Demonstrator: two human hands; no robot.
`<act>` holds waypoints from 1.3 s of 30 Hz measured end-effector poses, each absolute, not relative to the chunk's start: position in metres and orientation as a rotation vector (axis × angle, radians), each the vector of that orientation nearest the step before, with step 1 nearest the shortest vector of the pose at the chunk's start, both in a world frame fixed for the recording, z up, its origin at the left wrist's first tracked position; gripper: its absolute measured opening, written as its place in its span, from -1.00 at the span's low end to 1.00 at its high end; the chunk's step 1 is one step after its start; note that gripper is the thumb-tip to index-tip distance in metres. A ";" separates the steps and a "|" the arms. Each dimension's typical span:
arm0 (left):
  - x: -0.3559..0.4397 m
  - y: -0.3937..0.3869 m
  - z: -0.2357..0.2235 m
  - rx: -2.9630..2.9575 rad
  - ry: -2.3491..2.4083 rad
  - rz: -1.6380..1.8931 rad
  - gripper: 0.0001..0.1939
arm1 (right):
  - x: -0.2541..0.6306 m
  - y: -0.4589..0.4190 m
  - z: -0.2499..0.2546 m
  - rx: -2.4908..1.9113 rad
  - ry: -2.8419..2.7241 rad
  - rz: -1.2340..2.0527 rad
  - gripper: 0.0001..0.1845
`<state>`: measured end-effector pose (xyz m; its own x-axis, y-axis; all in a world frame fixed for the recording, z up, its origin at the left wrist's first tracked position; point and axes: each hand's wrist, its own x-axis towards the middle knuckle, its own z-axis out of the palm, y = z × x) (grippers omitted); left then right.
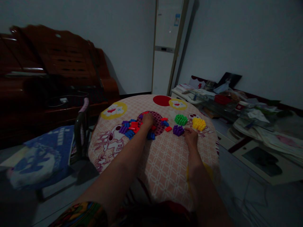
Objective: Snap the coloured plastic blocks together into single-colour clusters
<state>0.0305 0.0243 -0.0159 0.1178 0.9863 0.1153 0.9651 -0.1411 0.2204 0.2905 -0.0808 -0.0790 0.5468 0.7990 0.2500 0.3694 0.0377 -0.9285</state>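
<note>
My left hand (pixel 148 119) reaches down into a loose pile of plastic building blocks, its fingers curled and their tips mostly hidden; what they grip cannot be made out. Red blocks (pixel 134 125), blue blocks (pixel 129 134) and purple blocks (pixel 123 129) lie around it. A purple block cluster (pixel 178 130) stands to the right, with the fingertips of my right hand (pixel 190 136) closed at its right edge. Just behind are a green block cluster (pixel 181 119) and, farther right, a yellow block cluster (pixel 199 124). A few red and blue pieces (pixel 166 123) lie between pile and clusters.
A patterned cloth covers the round table (pixel 163 164). At left stand a chair (pixel 81 126) with a blue cloth (pixel 49 154) and a wooden sofa (pixel 63 60). A cluttered low cabinet (pixel 251 154) runs along the right; a tall white air conditioner (pixel 163 69) stands behind.
</note>
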 end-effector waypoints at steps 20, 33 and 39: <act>0.076 -0.050 -0.027 2.125 1.214 0.750 -0.76 | 0.287 -0.085 -0.074 -1.594 -1.004 0.461 -0.58; 0.100 -0.064 -0.038 2.353 1.061 0.842 -0.76 | 0.287 -0.085 -0.074 -1.558 -0.995 0.461 -0.61; 0.108 -0.069 -0.041 2.388 1.097 0.885 -0.76 | 0.287 -0.084 -0.075 -1.557 -0.989 0.471 -0.61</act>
<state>0.1076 -0.0691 -0.0409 0.5006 0.7736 0.3885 0.5433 -0.6302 0.5547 0.2866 -0.0837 -0.0754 0.5608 0.7975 0.2223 0.3294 0.0314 -0.9437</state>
